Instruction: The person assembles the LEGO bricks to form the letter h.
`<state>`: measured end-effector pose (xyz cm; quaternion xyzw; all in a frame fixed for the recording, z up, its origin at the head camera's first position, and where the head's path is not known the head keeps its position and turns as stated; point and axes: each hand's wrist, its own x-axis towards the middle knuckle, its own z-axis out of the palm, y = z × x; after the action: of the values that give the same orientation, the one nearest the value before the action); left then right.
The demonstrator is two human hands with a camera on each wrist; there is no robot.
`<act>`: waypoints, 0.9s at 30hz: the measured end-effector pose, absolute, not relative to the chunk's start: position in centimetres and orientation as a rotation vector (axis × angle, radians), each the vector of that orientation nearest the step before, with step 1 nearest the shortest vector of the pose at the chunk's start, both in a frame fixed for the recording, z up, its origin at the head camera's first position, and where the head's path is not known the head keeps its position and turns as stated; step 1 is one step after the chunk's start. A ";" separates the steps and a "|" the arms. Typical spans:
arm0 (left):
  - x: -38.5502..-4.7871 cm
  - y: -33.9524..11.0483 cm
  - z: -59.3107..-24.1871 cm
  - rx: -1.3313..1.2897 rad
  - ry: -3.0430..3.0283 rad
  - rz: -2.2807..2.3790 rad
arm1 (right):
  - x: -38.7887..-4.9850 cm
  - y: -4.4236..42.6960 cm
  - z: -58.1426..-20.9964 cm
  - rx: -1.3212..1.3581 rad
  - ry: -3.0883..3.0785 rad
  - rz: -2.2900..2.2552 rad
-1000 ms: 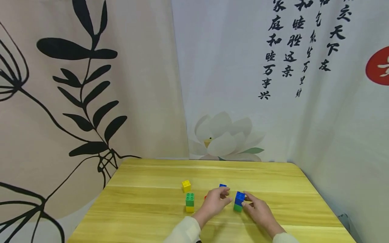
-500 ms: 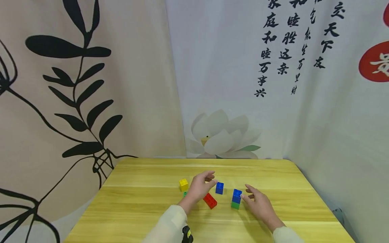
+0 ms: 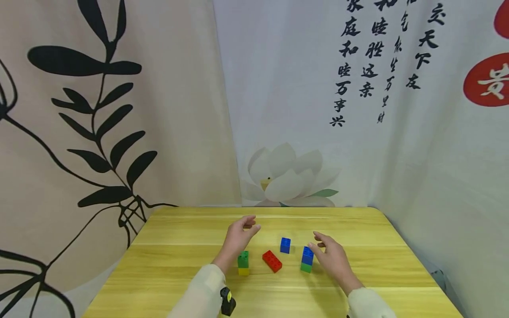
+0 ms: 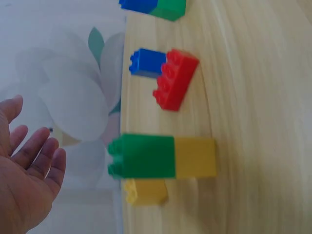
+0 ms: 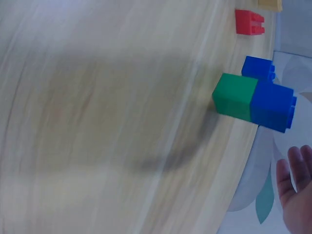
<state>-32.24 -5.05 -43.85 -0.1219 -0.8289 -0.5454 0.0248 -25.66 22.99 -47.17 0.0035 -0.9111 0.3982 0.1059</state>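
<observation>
My left hand (image 3: 237, 238), fingers loosely bent, holds nothing and hovers over a stack of a green brick (image 3: 243, 259) on a yellow brick (image 3: 243, 271). A second yellow brick (image 4: 147, 191) shows behind that stack in the left wrist view; the left hand hides it in the head view. To the right lie a red brick (image 3: 272, 261) and a single blue brick (image 3: 285, 245). My right hand (image 3: 333, 258), also holding nothing, is beside a stack of a blue brick (image 3: 308, 255) on a green brick (image 3: 306, 267). A gap separates hand and stack in the right wrist view.
The bricks stand on a wooden table (image 3: 191, 251) with its far edge close to a printed curtain (image 3: 294, 110). A dark device (image 3: 227, 301) is worn on the left wrist.
My left hand has moved left and away, from near the single blue brick to over the green-and-yellow stack, uncovering the red brick. The right hand has come slightly up and left. The camera view has shifted slightly.
</observation>
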 end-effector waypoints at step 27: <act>-29.8 -10.5 -49.5 -0.301 -2.629 -1.744 | -26.3 16.2 -46.8 0.062 -2.535 1.316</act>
<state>-29.80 -10.49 -49.49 -0.0951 -0.8294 -0.5504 -0.0138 -26.27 16.18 -46.80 0.0214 -0.8784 0.4559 0.1420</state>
